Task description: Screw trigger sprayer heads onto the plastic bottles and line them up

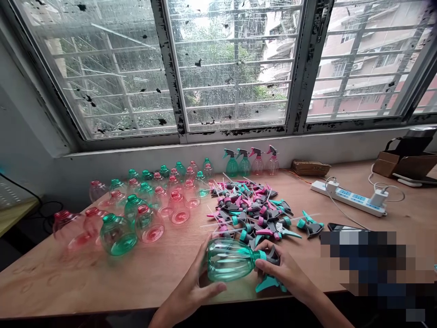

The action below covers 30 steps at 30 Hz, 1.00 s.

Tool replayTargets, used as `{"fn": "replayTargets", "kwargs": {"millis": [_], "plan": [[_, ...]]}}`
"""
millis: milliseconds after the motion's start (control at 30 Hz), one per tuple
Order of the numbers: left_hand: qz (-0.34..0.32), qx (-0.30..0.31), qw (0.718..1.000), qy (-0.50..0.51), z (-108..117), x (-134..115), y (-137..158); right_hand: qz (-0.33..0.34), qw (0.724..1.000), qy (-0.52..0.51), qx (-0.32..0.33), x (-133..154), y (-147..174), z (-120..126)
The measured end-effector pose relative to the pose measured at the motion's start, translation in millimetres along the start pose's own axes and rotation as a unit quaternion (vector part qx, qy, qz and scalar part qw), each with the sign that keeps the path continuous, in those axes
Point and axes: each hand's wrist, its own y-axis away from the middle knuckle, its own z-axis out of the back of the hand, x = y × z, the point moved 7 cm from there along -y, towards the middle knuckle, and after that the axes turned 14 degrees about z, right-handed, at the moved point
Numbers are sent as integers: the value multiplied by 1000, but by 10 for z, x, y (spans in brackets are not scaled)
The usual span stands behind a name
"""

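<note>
With the green bottle [230, 260] taken as the centre of the clock, many uncapped bottles [160, 200], pink and green, are placed upright at 10 o'clock on the wooden table [102, 282]. At 8 o'clock the left hand [191, 291] is seen; its fingers are spread wide around the bottle's base, and its thumb is held apart below. The green bottle itself is kept on its side near the table's front edge, with its neck pointed to 3 o'clock.

At 12 o'clock, by the wall, four fitted bottles [251, 165] are stood in a row. Before them, between 12 and 1, a pile of spray heads [252, 205] in pink, teal and grey is heaped. At 3 o'clock the neck and the attached spray head [273, 256] are gripped closely by the fingers of the right hand [288, 273].

At 2 o'clock a single teal-and-grey sprayer [310, 224] is laid beside the pile. Behind it, at 1 o'clock, a brown package [310, 167] is placed. Farther right, a white power strip [348, 198], with chargers plugged in, and a cardboard box [392, 163] are found toward 2 o'clock.
</note>
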Motion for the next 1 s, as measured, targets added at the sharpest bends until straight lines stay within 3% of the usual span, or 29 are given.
{"fn": "replayTargets", "kwargs": {"millis": [233, 433, 1000], "plan": [[-10, -23, 999, -33, 22, -4, 6, 0, 1000, -9, -7, -61, 14, 12], [4, 4, 1000, 15, 2, 2, -10, 1, 1000, -7, 4, -39, 12, 0], [5, -3, 1000, 0, 44, 92, -26, 1, 1000, -13, 1, -67, 15, 9]]}}
